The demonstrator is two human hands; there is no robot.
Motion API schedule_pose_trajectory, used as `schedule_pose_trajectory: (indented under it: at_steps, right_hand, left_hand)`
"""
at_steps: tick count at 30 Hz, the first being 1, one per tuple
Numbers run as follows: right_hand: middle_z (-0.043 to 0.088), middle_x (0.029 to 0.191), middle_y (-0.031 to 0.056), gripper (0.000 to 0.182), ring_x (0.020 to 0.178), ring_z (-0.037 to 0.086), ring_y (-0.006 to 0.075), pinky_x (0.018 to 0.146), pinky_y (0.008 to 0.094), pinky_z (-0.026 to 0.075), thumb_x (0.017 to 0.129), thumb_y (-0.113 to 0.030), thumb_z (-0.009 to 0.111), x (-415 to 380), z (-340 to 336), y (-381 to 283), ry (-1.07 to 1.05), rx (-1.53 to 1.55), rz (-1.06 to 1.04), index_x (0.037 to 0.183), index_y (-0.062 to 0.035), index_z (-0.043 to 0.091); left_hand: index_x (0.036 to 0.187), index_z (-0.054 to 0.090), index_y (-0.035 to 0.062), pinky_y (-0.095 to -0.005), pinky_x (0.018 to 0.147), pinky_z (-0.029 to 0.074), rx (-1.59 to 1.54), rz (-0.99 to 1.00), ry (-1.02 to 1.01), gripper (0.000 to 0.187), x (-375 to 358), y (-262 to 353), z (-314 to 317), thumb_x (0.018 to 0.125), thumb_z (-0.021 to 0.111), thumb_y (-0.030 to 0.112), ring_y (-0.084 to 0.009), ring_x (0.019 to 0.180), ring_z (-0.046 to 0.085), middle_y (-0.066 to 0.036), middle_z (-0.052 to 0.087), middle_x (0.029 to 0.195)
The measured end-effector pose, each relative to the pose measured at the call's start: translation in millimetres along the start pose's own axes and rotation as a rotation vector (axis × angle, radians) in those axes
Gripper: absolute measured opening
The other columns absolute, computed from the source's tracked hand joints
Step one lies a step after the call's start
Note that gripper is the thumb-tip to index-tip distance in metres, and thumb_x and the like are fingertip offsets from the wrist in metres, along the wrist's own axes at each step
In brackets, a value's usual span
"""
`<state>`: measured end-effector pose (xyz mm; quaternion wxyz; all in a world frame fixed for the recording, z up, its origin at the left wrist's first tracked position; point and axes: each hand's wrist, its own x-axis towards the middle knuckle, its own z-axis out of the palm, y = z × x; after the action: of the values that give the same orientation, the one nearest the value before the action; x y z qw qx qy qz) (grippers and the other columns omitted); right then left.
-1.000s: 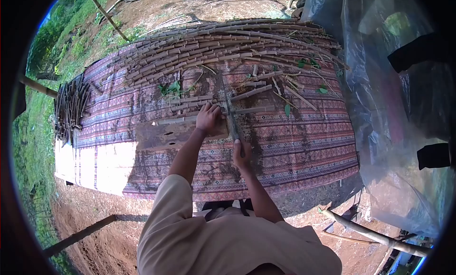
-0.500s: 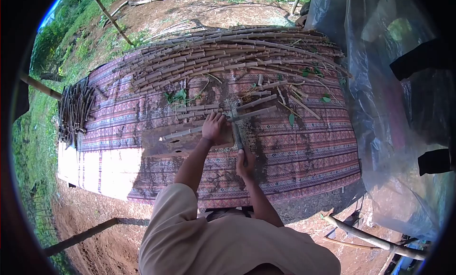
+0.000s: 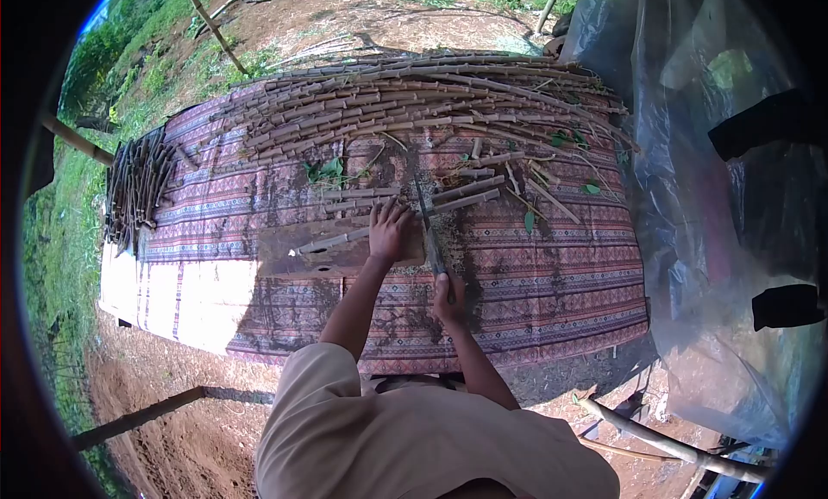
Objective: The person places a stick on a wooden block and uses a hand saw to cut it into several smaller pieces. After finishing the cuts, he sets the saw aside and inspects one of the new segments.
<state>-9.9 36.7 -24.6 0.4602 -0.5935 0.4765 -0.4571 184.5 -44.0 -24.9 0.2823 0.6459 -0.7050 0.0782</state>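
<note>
My right hand (image 3: pixel 449 299) is closed round the handle of a hand saw (image 3: pixel 430 233), whose long dark blade points away from me. The blade lies across a knotty woody stem (image 3: pixel 332 241), which looks like cassava. Over that stem lies my left hand (image 3: pixel 391 230), fingers bent down on it just left of the blade. Beneath is a brown wooden board (image 3: pixel 285 256). Short cut stem pieces (image 3: pixel 470 187) rest right of the blade, and others (image 3: pixel 360 194) lie beyond my left hand. Pale sawdust is scattered around the blade.
A big heap of long stems (image 3: pixel 388 102) spans the table's far side. Shorter pieces are stacked in a pile (image 3: pixel 138 188) at the left end. Patterned cloth (image 3: pixel 552 283) covers the table. Plastic sheeting (image 3: pixel 681 240) hangs at the right, and poles (image 3: pixel 664 430) stand around.
The saw blade's far end has swung slightly left, and my right hand has shifted a little right. My left hand stays on the stem. The whole view has tilted slightly.
</note>
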Motion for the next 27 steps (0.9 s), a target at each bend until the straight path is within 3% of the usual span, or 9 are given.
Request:
schedule_pose_trajectory:
  at_steps: [7,11,14,19,27]
  right_hand:
    - [0.048,0.06,0.0066,0.029,0.055,0.051,0.0165,0.052,0.0343,0.038,0.1,-0.027,0.045,-5.3,2.0,4.6,-0.018,-0.008,-0.013,0.089,-0.0027,0.055]
    - [0.043,0.06,-0.0037,0.032,0.054,0.043,0.0066,0.049,0.0279,0.032,0.101,-0.031,0.045,-4.0,4.9,-6.6,0.0,0.03,-0.016,0.084,-0.0051,0.052]
    - [0.048,0.057,0.006,0.029,0.051,0.05,0.0165,0.05,0.035,0.036,0.1,-0.028,0.046,-3.6,3.3,-7.7,-0.016,0.004,-0.032,0.088,-0.0026,0.055]
    - [0.047,0.057,0.0062,0.029,0.05,0.049,0.0162,0.049,0.0341,0.035,0.1,-0.027,0.046,-6.3,4.7,-15.1,0.001,-0.016,-0.011,0.087,-0.0025,0.054]
    - [0.046,0.058,0.0018,0.029,0.052,0.047,0.0117,0.049,0.0317,0.035,0.1,-0.026,0.045,-20.3,7.0,-10.3,0.012,0.068,0.062,0.086,-0.0027,0.053]
  left_hand:
    - [0.107,0.067,0.0151,-0.0426,0.099,0.041,-0.21,-0.057,-0.049,0.027,1.1,-0.2,0.7,0.083,0.067,0.027,-0.0259,0.118,0.057,-0.005,0.067,0.11]
    - [0.104,0.068,0.0152,-0.0422,0.096,0.042,-0.242,-0.093,-0.054,0.024,-0.4,-2.8,5.1,0.084,0.067,0.028,-0.0265,0.116,0.056,-0.006,0.066,0.11]
    - [0.103,0.067,0.0157,-0.0428,0.094,0.042,-0.192,-0.096,-0.052,0.022,2.1,-2.6,4.6,0.085,0.066,0.029,-0.028,0.111,0.055,-0.005,0.064,0.106]
    - [0.098,0.067,0.0159,-0.0436,0.087,0.04,-0.193,-0.125,-0.091,0.021,4.7,1.8,-3.6,0.084,0.067,0.032,-0.0294,0.098,0.052,-0.004,0.058,0.098]
    - [0.092,0.066,0.0156,-0.0431,0.086,0.04,-0.118,-0.124,-0.109,0.021,7.2,0.3,-2.7,0.087,0.066,0.036,-0.0296,0.095,0.051,-0.006,0.056,0.093]
